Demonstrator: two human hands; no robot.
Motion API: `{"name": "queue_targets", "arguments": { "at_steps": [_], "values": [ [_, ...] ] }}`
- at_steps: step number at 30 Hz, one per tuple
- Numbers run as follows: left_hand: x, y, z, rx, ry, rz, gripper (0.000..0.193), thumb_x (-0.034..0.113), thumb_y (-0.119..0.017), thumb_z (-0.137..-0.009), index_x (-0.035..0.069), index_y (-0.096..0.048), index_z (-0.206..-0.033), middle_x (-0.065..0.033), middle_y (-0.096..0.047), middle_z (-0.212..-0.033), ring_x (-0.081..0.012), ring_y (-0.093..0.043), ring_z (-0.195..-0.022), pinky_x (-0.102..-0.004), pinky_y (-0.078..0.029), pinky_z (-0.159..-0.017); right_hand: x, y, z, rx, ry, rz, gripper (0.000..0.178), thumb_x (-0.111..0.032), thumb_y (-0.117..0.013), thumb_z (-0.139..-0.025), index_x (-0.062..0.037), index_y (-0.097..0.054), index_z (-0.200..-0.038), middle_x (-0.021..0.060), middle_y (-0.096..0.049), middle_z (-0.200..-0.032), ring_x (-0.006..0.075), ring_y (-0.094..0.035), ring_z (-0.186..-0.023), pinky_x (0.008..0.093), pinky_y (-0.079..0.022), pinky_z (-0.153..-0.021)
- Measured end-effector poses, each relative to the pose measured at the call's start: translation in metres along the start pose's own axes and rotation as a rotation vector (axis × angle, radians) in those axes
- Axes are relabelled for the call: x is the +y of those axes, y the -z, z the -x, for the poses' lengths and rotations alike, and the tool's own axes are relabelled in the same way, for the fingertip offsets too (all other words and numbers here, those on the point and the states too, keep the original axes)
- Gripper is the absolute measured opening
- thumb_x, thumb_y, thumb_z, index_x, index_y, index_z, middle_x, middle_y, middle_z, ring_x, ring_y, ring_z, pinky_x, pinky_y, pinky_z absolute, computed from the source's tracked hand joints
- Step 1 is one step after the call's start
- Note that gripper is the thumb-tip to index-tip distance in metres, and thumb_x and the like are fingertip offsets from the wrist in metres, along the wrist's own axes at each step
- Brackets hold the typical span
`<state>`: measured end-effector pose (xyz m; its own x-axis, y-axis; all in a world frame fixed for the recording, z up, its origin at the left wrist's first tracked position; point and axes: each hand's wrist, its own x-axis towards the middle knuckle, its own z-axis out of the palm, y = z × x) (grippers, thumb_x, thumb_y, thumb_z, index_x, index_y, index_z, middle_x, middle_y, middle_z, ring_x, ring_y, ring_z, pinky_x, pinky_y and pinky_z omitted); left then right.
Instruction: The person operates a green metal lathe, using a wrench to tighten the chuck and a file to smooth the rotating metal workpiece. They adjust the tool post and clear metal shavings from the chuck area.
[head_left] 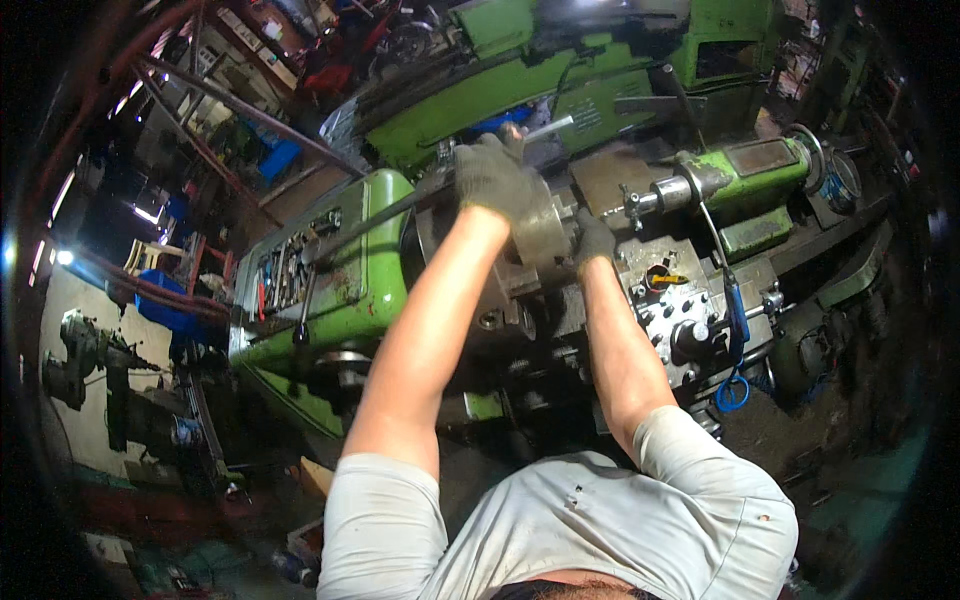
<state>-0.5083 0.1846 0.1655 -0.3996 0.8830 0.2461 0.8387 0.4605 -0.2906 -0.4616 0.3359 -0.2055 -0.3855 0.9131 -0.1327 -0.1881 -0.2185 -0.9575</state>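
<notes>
My left hand (492, 178), in a dark grey work glove, is closed at the top of the lathe chuck (538, 232). A long metal bar (385, 213) slants from above the green headstock up through that hand, and its pale end (550, 128) sticks out on the right. My right hand (597, 238), gloved alike, is at the right face of the chuck, beside a short metal piece at its centre. Its fingers point away from me and are mostly hidden, so their grip does not show. Further right, a drill chuck (632, 206) sits in the tailstock's end.
Small tools lie on the green headstock (375, 270). The green tailstock (750, 180) stands at the right, with a lever. A blue air gun (738, 312) hangs beside the carriage (665, 325), which carries a yellow item (667, 280). Another green machine (480, 105) stands behind.
</notes>
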Motion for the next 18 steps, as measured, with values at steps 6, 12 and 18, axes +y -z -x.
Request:
{"name": "queue_targets", "arguments": {
  "at_steps": [6, 12, 18],
  "values": [
    [-0.048, 0.006, -0.009, -0.348, -0.066, 0.407, 0.069, 0.019, -0.06, -0.09, 0.009, -0.044, -0.157, -0.031, -0.047, -0.154, -0.0436, -0.047, -0.144, -0.043, -0.041, -0.119, -0.095, -0.025, 0.07, 0.162, -0.399, -0.455, 0.022, -0.026, -0.071, -0.096, -0.006, -0.075, -0.088, 0.0057, -0.071, -0.082, 0.0191, -0.064, -0.068, 0.0384, -0.051, -0.06],
    [-0.046, -0.066, 0.004, 0.406, 0.217, 0.907, 0.065, -0.004, -0.054, -0.077, 0.014, -0.063, -0.139, -0.0271, -0.039, -0.157, -0.0425, -0.041, -0.146, -0.0486, -0.031, -0.124, -0.101, -0.036, 0.088, 0.017, -0.53, -0.514, 0.024, -0.029, -0.077, -0.091, -0.0053, -0.073, -0.091, 0.0036, -0.065, -0.08, 0.0155, -0.061, -0.065, 0.0369, -0.047, -0.054],
    [-0.03, -0.042, 0.0, 0.316, 0.135, 0.309, 0.044, 0.045, -0.052, -0.102, 0.005, -0.07, -0.107, -0.0224, -0.069, -0.117, -0.0401, -0.058, -0.119, -0.0559, -0.036, -0.111, -0.051, -0.014, 0.033, 0.087, -0.383, -0.695, 0.026, -0.039, -0.071, -0.097, -0.0132, -0.069, -0.099, 0.0019, -0.063, -0.076, 0.0166, -0.058, -0.06, 0.0341, -0.046, -0.052]
  ]
}}
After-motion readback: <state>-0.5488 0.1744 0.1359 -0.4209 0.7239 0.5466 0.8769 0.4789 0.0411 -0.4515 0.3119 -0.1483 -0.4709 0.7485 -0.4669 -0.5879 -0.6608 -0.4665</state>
